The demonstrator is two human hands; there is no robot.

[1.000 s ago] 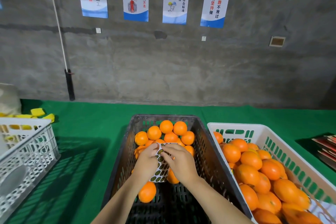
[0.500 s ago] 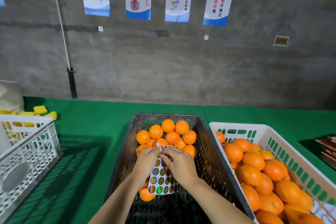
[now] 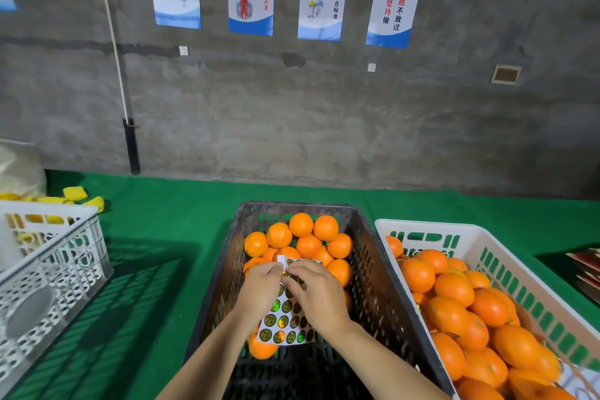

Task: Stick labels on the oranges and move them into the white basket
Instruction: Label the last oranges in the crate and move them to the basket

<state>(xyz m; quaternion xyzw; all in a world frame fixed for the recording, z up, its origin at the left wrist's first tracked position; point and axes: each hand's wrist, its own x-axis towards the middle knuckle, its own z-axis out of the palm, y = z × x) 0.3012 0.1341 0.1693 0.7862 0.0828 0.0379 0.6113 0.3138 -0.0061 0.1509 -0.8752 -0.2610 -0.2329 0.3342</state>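
Note:
A black crate [image 3: 383, 273] in front of me holds a pile of oranges [image 3: 302, 237] at its far end. Over it, my left hand [image 3: 259, 289] holds a white sheet of round shiny labels [image 3: 285, 325] by its top edge. My right hand [image 3: 318, 289] pinches at the sheet's top, fingertips meeting the left hand's. One orange [image 3: 259, 347] lies under the sheet's lower corner. The white basket [image 3: 506, 266] at the right is full of oranges [image 3: 454, 289].
Another white basket [image 3: 65, 256] stands at the left on the green table cloth [image 3: 168, 224], with yellow pieces [image 3: 74, 193] behind it. Red booklets [image 3: 584, 269] lie at the far right. A concrete wall with posters rises behind the table.
The label sheet has unrolled and now hangs flat below my hands, showing more rows of labels. Both hands stay together at its top edge.

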